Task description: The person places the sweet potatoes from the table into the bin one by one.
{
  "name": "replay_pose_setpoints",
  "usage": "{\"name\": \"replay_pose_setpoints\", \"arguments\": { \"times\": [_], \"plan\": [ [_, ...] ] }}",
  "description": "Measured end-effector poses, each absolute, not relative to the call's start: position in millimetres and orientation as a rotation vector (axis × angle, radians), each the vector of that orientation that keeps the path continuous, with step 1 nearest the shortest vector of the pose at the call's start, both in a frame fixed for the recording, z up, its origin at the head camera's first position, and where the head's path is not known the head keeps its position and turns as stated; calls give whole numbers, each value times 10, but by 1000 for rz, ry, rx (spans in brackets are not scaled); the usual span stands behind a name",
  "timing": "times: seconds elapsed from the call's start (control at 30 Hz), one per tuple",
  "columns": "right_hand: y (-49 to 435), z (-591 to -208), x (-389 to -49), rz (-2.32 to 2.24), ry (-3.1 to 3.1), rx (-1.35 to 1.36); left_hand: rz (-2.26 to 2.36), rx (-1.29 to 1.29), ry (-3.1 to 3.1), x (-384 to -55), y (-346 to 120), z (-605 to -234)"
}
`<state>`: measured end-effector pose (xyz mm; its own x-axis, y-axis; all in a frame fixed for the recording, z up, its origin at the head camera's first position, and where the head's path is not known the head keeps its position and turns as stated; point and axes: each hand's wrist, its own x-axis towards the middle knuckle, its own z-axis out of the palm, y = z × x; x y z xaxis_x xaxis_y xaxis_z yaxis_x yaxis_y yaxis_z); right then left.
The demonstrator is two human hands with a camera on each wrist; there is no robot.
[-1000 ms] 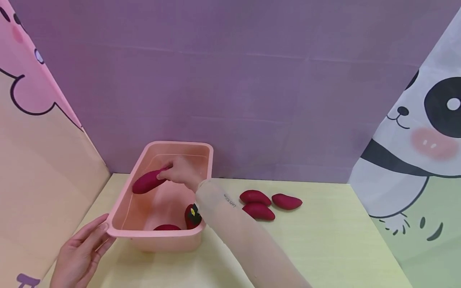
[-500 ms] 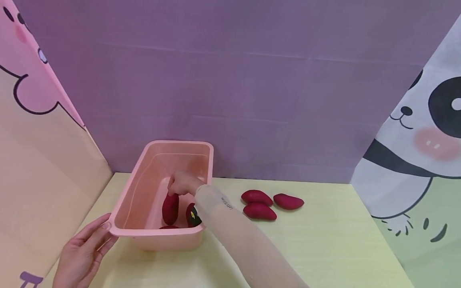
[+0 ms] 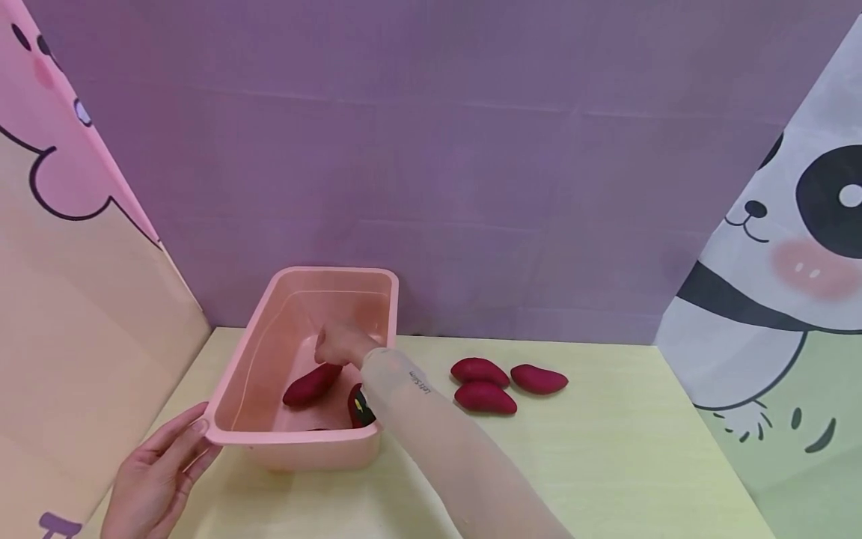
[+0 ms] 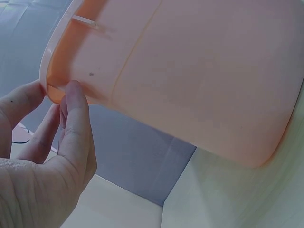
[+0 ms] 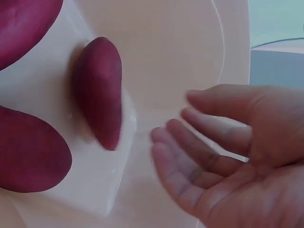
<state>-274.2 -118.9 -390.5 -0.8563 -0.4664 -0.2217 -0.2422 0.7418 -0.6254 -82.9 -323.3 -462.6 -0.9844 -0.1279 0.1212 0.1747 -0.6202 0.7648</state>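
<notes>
My left hand [image 3: 158,471] holds the near-left corner of a deep pink plastic bin [image 3: 303,437] by its rim. In the left wrist view, thumb and fingers [image 4: 76,123] pinch that rim from both sides. Inside the bin, my right hand [image 3: 342,344] hovers with relaxed, parted fingers and nothing in them. A dark red sweet potato [image 5: 99,92] lies on the bin floor, a gap away from the fingertips [image 5: 159,147]. Two more red pieces [image 5: 28,152] show in the right wrist view. Beside them is a red item with a dark green and yellow patch [image 3: 360,408], partly hidden by my forearm.
Three sweet potatoes [image 3: 485,397] lie on the pale yellow table [image 3: 606,449], right of the bin. A purple cloth wall [image 3: 471,187] stands close behind. Printed panels flank the table, with a panda [image 3: 754,299] on the right.
My right hand has lowered the sweet potato into the bin and let it go; it now lies slanted on the floor. My left hand has stayed on the rim.
</notes>
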Motion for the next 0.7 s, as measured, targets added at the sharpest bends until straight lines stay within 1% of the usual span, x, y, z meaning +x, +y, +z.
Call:
{"name": "replay_pose_setpoints", "arguments": {
  "times": [0.17,0.3,0.4,0.53,0.7],
  "plan": [
    [-1208,-3827,-2734,-1078,2504,-639,-2675,-75,-1294,-836,-3236,-4621],
    [-1186,-3659,-2693,-1206,2429,-737,-2676,-77,-1295,-835,-3245,-4623],
    [-1135,-3503,-2655,-1213,2407,-819,-2681,-79,-1284,-833,-3251,-4629],
    [-988,-3345,-2593,-1186,2376,-886,-2686,-95,-1276,-839,-3252,-4636],
    [-661,-3262,-2499,-1167,2416,-971,-2693,-103,-1268,-837,-3245,-4647]
  ]
}}
